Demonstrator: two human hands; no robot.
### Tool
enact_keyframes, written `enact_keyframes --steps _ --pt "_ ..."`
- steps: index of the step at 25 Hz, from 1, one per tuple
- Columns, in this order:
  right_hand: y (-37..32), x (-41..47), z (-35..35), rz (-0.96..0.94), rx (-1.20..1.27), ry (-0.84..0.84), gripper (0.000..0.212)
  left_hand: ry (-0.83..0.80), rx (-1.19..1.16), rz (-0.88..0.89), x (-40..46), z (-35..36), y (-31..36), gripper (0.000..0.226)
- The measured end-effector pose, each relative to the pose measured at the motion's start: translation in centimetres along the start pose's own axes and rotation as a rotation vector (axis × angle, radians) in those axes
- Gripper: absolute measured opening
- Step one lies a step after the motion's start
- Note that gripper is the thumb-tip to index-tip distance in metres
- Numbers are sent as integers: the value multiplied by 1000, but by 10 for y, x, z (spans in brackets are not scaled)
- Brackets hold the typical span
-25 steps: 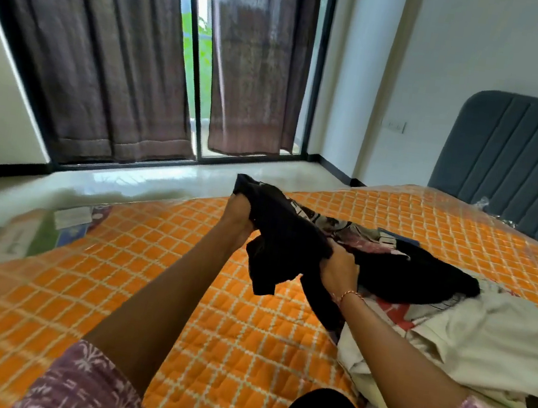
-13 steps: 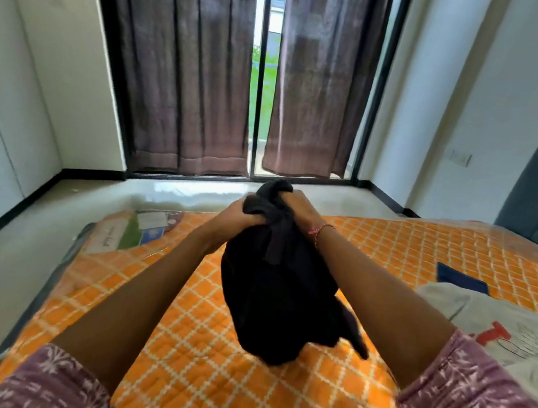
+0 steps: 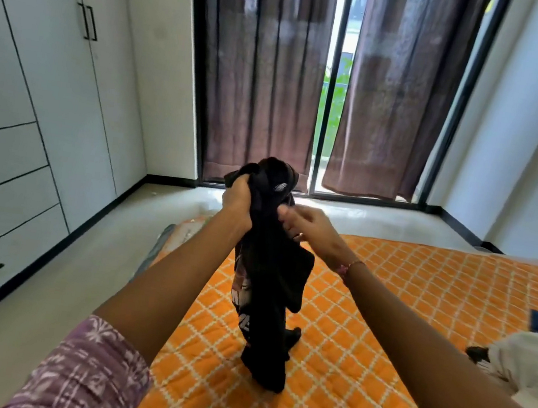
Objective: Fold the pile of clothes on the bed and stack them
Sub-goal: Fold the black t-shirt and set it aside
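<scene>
I am now holding the black T-shirt (image 3: 268,273) up over the orange bed (image 3: 382,323), clear of the clothes pile (image 3: 521,364) it was lying in a second ago. My left hand (image 3: 239,199) is gripping its bunched top; my right hand (image 3: 302,224) is pinching the fabric just beside. Open mattress is waiting below; the bed's left edge is running near.
</scene>
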State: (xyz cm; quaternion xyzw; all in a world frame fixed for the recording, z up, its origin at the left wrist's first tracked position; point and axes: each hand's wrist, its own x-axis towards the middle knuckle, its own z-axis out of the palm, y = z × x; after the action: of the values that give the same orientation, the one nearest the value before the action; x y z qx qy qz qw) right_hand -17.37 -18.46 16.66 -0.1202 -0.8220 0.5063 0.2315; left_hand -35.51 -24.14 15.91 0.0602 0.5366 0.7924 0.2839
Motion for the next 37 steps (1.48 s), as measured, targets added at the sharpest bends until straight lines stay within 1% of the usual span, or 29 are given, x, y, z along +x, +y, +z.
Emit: enact_keyframes --steps 1,2,3,5,6,8,10,11,12,13,14,16,17,18,21,22,24,25,26,27,28,29,30,31,33,34,35,36,37 --pt "1 0 5 -1 -83 -90 46 31 -24 -21 -1 -1 2 64" --pt "1 2 11 -28 -130 -118 46 40 -42 -36 -19 2 6 65" --pt "0 7 16 -35 -117 -73 45 39 -40 -47 -41 7 11 61" --pt "-4 17 21 52 107 109 38 -5 20 -71 -82 15 15 55" --pt "-5 21 20 90 201 157 32 -33 79 -94 -86 16 13 51" --pt "-2 29 16 157 361 142 21 -52 252 -96 -81 16 6 36" --pt "0 35 15 253 602 109 13 -4 505 -4 -68 13 -3 24" --pt "2 41 17 296 687 119 15 -8 630 56 -57 12 -8 26" --pt "7 50 19 326 721 139 17 -16 754 111 -49 11 -12 36" --pt "13 59 23 344 704 170 17 -34 871 191 -42 10 -16 41" --pt "21 69 24 347 656 223 16 -63 996 291 -34 10 -18 37" --pt "36 89 20 328 582 324 21 -210 1175 479 -14 12 -15 17" --pt "43 99 14 317 538 335 24 -302 1186 504 3 14 -11 19" --pt "48 109 7 298 483 310 25 -399 1128 467 17 16 -6 24" --pt "47 139 -15 251 320 110 16 -646 739 101 62 31 10 59" --pt "45 151 -23 200 222 44 13 -699 647 30 76 36 13 58" --pt "36 171 -37 35 -108 -10 12 -756 603 35 90 41 21 41" --pt "33 177 -40 -42 -319 40 14 -745 643 64 92 38 23 35" --pt "29 182 -43 -106 -538 123 16 -693 753 119 93 36 25 31" --pt "24 179 -45 -154 -728 219 17 -592 930 211 93 31 23 28" --pt "18 174 -48 -184 -863 320 17 -458 1182 336 92 25 19 23" --pt "14 166 -48 -191 -927 416 19 -321 1426 424 85 16 11 21" --pt "12 156 -51 -169 -938 504 22 -191 1575 472 76 7 5 22" --pt "11 145 -55 -98 -912 575 24 -81 1628 481 69 -4 2 24" --pt "15 120 -67 78 -811 676 26 111 1578 450 52 -26 4 27" --pt "15 109 -73 103 -717 672 28 195 1476 403 44 -34 11 27" --pt "14 97 -77 81 -605 642 30 220 1332 317 36 -39 22 28" --pt "11 85 -80 42 -470 588 30 195 1136 246 26 -38 33 26" --pt "6 76 -81 20 -303 533 30 123 934 197 15 -35 43 18"
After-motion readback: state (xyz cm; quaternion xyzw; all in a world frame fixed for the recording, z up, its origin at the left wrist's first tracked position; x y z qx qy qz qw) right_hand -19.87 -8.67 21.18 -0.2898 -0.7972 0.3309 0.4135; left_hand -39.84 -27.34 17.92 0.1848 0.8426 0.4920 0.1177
